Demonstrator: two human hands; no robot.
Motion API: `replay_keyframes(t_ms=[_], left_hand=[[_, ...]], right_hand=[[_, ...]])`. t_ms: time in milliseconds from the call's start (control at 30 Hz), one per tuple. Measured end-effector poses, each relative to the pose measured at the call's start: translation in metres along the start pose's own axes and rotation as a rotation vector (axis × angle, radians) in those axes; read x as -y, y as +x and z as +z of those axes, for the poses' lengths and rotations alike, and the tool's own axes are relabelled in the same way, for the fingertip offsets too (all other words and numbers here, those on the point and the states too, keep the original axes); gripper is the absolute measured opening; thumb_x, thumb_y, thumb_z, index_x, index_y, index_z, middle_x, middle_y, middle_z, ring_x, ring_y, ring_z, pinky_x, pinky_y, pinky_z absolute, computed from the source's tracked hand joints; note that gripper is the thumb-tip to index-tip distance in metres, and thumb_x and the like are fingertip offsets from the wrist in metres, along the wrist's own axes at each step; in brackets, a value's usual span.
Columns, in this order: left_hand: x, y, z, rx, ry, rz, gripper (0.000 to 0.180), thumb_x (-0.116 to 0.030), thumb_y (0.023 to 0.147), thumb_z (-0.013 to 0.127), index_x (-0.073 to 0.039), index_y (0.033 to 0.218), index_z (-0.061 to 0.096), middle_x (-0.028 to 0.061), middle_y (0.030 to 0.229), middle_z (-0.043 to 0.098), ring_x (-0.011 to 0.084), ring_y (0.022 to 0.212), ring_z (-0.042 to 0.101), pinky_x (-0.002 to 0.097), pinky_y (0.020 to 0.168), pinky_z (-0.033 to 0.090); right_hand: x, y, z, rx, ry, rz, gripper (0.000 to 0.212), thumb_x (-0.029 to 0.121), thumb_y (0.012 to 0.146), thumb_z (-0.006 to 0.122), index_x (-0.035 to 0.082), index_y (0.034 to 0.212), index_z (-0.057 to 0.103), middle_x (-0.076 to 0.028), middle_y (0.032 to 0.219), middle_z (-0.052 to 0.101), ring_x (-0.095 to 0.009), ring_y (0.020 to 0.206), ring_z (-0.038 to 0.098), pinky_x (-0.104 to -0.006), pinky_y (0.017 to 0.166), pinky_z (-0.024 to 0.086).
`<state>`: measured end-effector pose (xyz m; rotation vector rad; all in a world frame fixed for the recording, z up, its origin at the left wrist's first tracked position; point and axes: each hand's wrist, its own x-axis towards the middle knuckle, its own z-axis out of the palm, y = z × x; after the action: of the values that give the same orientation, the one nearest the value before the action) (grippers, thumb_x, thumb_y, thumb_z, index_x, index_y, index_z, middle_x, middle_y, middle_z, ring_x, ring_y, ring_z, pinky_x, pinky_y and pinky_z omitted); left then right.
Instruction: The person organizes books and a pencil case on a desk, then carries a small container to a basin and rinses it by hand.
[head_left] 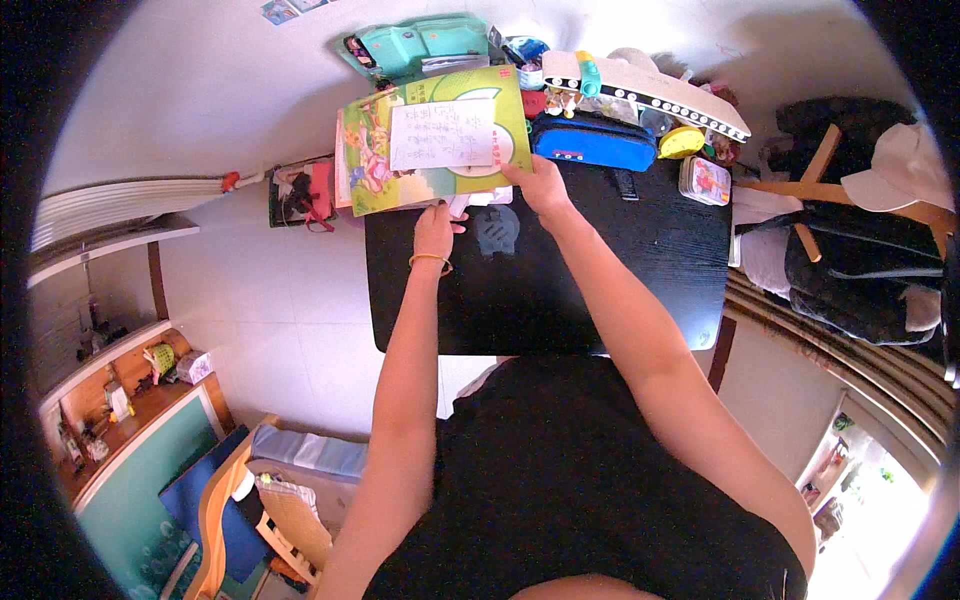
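Observation:
A green and yellow book (427, 190) with cartoon figures on its cover is tilted above the back left of the black desk (560, 290). A white sheet with handwriting (442, 135) lies on the cover. My right hand (540, 187) pinches the book's lower right corner, thumb on top. Just below the book's bottom edge, my left hand (436, 236) is closed at a small pale piece whose kind I cannot make out. Other paper edges show under and left of the book.
At the desk's back stand a blue pencil case (595, 142), a yellow round item (682, 142) and a small card box (706, 181). A teal folder (425, 42) leans behind the book. A chair with dark clothes (840, 270) stands right; a wooden bed frame (213, 520) is lower left.

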<state>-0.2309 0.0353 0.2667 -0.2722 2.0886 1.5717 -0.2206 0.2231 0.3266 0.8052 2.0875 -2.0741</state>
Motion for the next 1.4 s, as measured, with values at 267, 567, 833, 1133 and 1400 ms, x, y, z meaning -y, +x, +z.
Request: replay_keyframes(t_ms=[267,567,833,1133,1400], left_hand=[[-0.007,0.005,0.004,0.144,0.176,0.085,0.034,-0.026,0.090,0.036,0.004,0.099,0.051,0.0098,0.078,0.061,0.0138,0.062,0.055,0.0264,0.058,0.045],[0.033,0.012,0.017,0.045,-0.111,0.362,0.025,-0.018,0.087,0.042,-0.003,0.105,0.052,0.0022,0.086,0.058,0.0124,0.080,0.053,0.0247,0.072,0.042],[0.042,-0.050,0.039,0.120,0.051,0.211,0.026,0.005,0.074,0.051,-0.002,0.100,0.052,0.0048,0.090,0.057,0.0125,0.083,0.055,0.0225,0.069,0.043],[0.027,-0.073,0.094,0.495,-0.133,0.164,0.026,0.003,0.084,0.043,0.000,0.110,0.044,0.0083,0.097,0.055,0.0171,0.084,0.059,0.0278,0.077,0.049],[-0.006,-0.110,0.177,0.632,-0.013,0.307,0.036,0.000,0.084,0.049,-0.006,0.118,0.042,0.0110,0.105,0.056,0.0166,0.089,0.058,0.0272,0.079,0.046]], right_hand=[[-0.013,-0.002,-0.003,-0.008,-0.028,-0.004,0.029,0.018,0.078,0.061,-0.005,0.097,0.058,-0.011,0.089,0.063,-0.018,0.078,0.058,-0.0297,0.071,0.045],[-0.027,-0.005,0.009,0.098,-0.293,-0.026,0.043,0.032,0.081,0.059,-0.004,0.102,0.049,-0.014,0.094,0.060,-0.019,0.085,0.056,-0.0311,0.077,0.044],[-0.074,-0.047,-0.036,0.236,-0.130,-0.079,0.043,0.022,0.067,0.073,0.003,0.100,0.054,-0.005,0.086,0.056,-0.011,0.075,0.051,-0.0255,0.070,0.044],[-0.087,-0.091,-0.090,0.080,-0.180,-0.102,0.018,0.011,0.075,0.064,0.000,0.075,0.050,-0.002,0.062,0.049,-0.010,0.059,0.044,-0.0269,0.057,0.039],[-0.097,-0.101,-0.232,-0.198,-0.117,-0.139,0.012,0.007,0.076,0.062,0.000,0.082,0.055,-0.002,0.071,0.055,-0.009,0.070,0.050,-0.0246,0.066,0.041]])
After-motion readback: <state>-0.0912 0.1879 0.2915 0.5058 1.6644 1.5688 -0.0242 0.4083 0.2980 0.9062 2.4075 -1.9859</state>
